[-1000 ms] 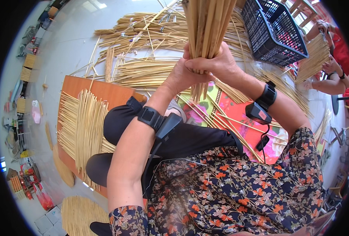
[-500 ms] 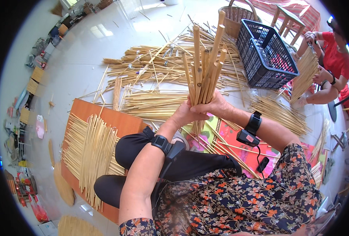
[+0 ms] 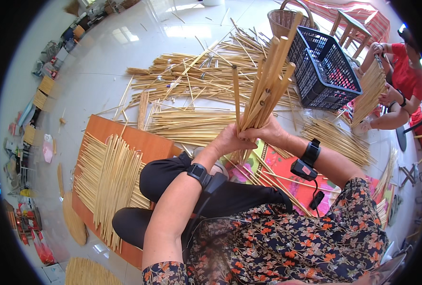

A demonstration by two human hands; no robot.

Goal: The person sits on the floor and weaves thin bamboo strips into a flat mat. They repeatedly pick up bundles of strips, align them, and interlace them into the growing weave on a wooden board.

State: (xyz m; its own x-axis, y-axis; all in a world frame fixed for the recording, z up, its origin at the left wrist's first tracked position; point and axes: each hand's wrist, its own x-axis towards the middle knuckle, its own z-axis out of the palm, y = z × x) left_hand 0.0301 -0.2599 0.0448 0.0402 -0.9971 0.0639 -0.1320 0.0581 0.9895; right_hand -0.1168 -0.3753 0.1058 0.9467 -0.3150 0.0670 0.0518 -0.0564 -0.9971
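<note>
Compared with a second ago, the bundle of bamboo strips (image 3: 263, 92) now sits lower and further from the camera, and half a second ago it stood more nearly upright — now it fans and leans toward the upper right, its tips reaching in front of the dark plastic crate (image 3: 322, 66). Both hands have stayed clasped at its lower end, above the person's lap.

The left hand (image 3: 230, 141) wraps the base of the bundle from the left, fingers curled shut around the strips; the right hand (image 3: 270, 130) closes on the same base from the right, the two hands touching. Each wrist carries a black band.

The strips are pale tan, flat and straight, of uneven length, so their tops form a ragged fan — one strip stands apart on the left side of it.

Below the hands lies a colourful mat (image 3: 287, 175) with more strips across it. To the left, an orange board (image 3: 135, 137) bears a row of strips laid side by side. Loose strips cover the pale floor beyond. At the right edge another person in red (image 3: 406, 76) holds a separate sheaf.
</note>
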